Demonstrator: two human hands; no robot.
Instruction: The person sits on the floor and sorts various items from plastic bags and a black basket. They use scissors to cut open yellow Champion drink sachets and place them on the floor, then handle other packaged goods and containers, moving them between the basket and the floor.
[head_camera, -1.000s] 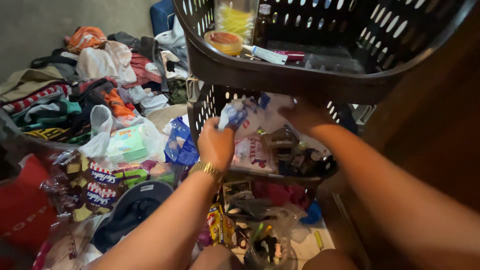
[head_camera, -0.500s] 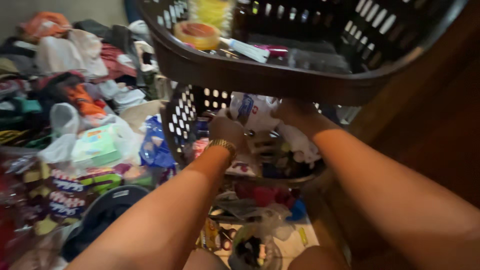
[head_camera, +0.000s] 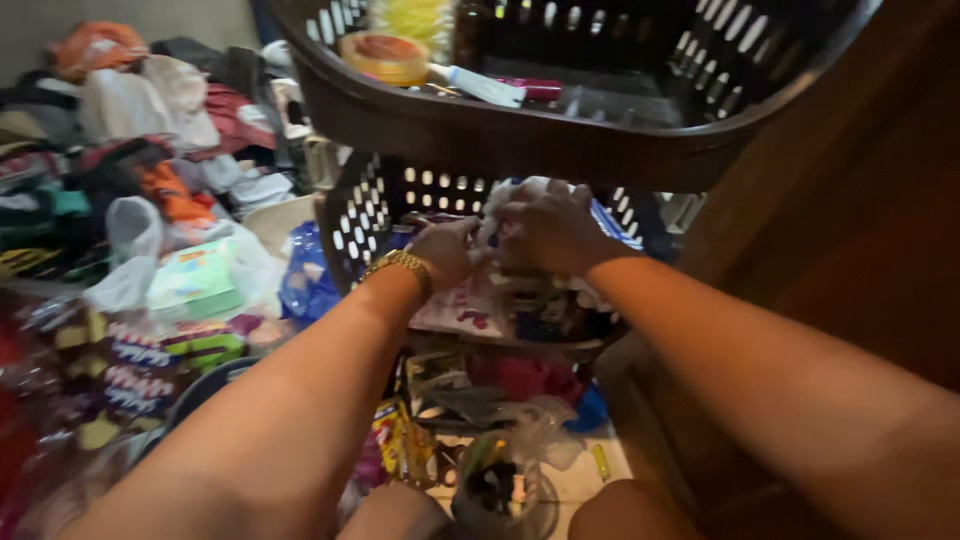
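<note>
Both your grips, left hand (head_camera: 445, 250) and right hand (head_camera: 545, 230), are closed on the white packet (head_camera: 510, 195) inside the middle basket (head_camera: 365, 215). Lift it gently and low: the upper basket's rim (head_camera: 520, 150) hangs just above your knuckles, so open room lies toward you.

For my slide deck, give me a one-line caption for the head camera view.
Both hands, left hand and right hand, grip a white packet inside the middle basket of a dark stacked rack.

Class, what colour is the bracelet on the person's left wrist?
Gold. The bracelet shows in the head view, just behind the left hand.
</note>
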